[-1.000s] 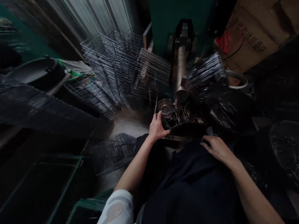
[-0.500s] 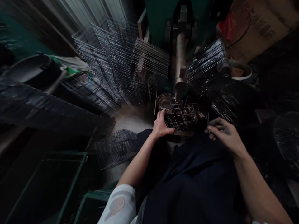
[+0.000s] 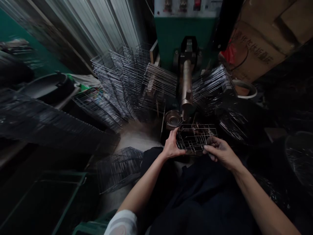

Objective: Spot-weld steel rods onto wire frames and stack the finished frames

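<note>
A small wire rack (image 3: 195, 137) lies below the rod-like metal head (image 3: 187, 88) of a green machine (image 3: 186, 31). My left hand (image 3: 172, 145) grips the rack's left end, thumb along the near edge and fingers at the far edge. At the rack's right end is my right hand (image 3: 218, 150), its thumb and fingers pinched together. The thin wire seen in it earlier is hard to make out against the rack. A round metal dish (image 3: 173, 118) sits just beyond my left hand.
Wire racks (image 3: 117, 81) stand in rows at the left, with another wire rack (image 3: 119, 169) on the floor. Loose wires (image 3: 233, 122) lie at the right. Behind are cardboard boxes (image 3: 259, 49) and a white-rimmed bucket (image 3: 244, 89). A black round pan (image 3: 49, 88) is far left.
My right hand has moved left, from beside the rack to its right end. My left hand stays on the rack. The view has tilted up, showing more of the green machine.
</note>
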The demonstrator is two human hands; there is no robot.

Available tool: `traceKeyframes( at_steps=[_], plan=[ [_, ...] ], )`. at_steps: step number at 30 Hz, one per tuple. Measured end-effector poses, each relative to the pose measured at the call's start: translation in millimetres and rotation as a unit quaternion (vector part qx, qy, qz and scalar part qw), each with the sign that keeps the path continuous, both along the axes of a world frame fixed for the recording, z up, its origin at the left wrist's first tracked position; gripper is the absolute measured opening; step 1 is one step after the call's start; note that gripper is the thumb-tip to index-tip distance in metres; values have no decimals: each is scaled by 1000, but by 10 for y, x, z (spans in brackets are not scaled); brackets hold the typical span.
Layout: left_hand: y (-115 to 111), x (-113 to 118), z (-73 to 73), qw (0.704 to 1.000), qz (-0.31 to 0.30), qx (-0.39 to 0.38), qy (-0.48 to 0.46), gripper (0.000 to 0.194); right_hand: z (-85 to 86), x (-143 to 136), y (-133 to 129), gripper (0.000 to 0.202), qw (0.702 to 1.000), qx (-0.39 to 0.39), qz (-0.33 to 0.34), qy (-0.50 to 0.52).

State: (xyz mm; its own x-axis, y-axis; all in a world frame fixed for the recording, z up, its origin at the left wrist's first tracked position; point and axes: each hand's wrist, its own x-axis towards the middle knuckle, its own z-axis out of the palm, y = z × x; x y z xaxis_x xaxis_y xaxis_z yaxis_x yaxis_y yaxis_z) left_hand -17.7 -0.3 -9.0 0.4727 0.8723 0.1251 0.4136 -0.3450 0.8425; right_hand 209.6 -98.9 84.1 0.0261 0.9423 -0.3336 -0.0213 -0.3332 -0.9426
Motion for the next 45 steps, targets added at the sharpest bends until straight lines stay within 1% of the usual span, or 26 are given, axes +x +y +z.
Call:
traceKeyframes(
  at_steps=[4,7,11,13,14,16,18,21,23,25,28,30,34,40,45],
  plan=[
    [-7,0,-12,1000,-9,-12,-27,118,-12,-9,9,38,1000,3,23,-4],
    [-6,4,-6,999,-15,-13,-30,118,6,-14,17,38,999,5,52,1],
    [0,16,21,1000,-20,-10,-16,119,138,-4,61,36,993,27,107,-42],
    [4,21,35,1000,-23,-11,-8,120,231,3,101,36,981,63,160,-86],
    [7,23,42,1000,-25,-10,-4,119,268,3,125,34,971,88,189,-120],
    [10,28,54,1000,-30,-2,2,119,299,-14,180,26,938,149,229,-212],
    [11,37,62,999,-37,8,2,118,254,-51,232,21,895,216,233,-312],
    [12,59,67,999,-42,16,-4,119,90,-127,266,21,829,295,234,-414],
    [16,71,67,999,-42,18,-12,119,-25,-171,248,25,787,324,241,-466],
    [24,75,70,999,-42,18,-20,119,-112,-199,205,33,749,345,243,-510],
    [37,68,82,999,-38,15,-19,119,-182,-213,140,41,710,378,239,-544],
    [40,59,95,999,-37,16,-22,120,-206,-213,115,43,696,398,232,-551],
    [43,45,114,998,-41,24,-35,121,-269,-202,91,50,683,426,218,-552],
    [71,21,87,996,-47,42,-60,121,-437,-171,57,62,659,488,193,-539],
    [100,24,53,995,-47,49,-73,120,-508,-158,81,64,654,502,185,-535]
  ],
)
